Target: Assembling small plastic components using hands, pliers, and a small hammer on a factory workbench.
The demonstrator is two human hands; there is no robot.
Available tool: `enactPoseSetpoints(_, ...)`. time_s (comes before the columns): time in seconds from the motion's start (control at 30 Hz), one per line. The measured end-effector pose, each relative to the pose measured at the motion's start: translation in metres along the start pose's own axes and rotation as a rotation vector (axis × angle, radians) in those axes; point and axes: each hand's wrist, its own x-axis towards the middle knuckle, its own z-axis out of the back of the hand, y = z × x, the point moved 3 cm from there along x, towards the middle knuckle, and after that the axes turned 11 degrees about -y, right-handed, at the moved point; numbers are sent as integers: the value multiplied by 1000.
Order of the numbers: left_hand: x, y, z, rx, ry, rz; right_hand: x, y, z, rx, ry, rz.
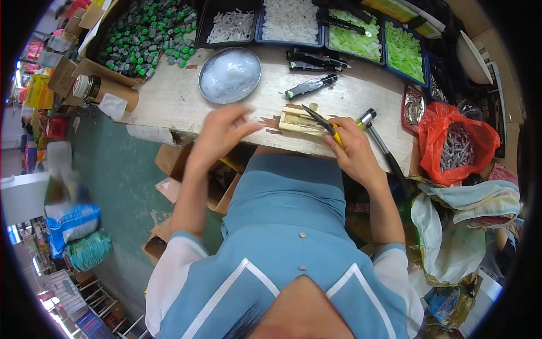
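Observation:
My right hand (353, 148) is closed around a pair of pliers with yellow handles (337, 137). The dark jaws point up and left over a small pale wooden block with a recess (291, 125), lying at the table's near edge. Whether the jaws grip anything is too small to tell. Left of the block, my left hand (226, 127) hovers above the edge, somewhat blurred, its fingers apart and nothing visible in them. A hammer (387, 151) with a shiny head and black grip lies just right of my right hand. Beyond the block lies a black-and-silver device (310, 86).
A round metal dish (258, 79) of translucent pieces sits at mid-table. Behind are trays of white pieces (291, 22) and light green pieces (353, 39), plus heaped green-and-grey cylinders (149, 39). A red bag (432, 147) with grey pieces stands right; a jar (84, 86) is left.

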Motion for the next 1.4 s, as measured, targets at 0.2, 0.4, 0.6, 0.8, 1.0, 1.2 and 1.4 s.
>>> enactPoseSetpoints(0.2,96,-36,-131,480,-167,-590,-3,4,9,-3,-42,-31)
enactPoseSetpoints(0.4,115,-14,-132,225,-32,-468,-13,-15,16,-43,-89,-108)
enactPoseSetpoints(0.6,76,-14,-66,-652,266,188,3,-22,5,7,-150,-156)
enactPoseSetpoints(0.8,30,-19,-63,-850,269,246,11,-11,-6,-19,-110,-118)
enactPoseSetpoints(1.0,20,-23,-67,-764,228,161,10,0,-2,-42,-64,-90)
enactPoseSetpoints(1.2,15,-29,-68,-654,80,17,8,5,0,-72,-50,-80)
enactPoseSetpoints(1.4,10,-30,-70,-537,-32,-90,7,8,-2,-91,-4,-88)
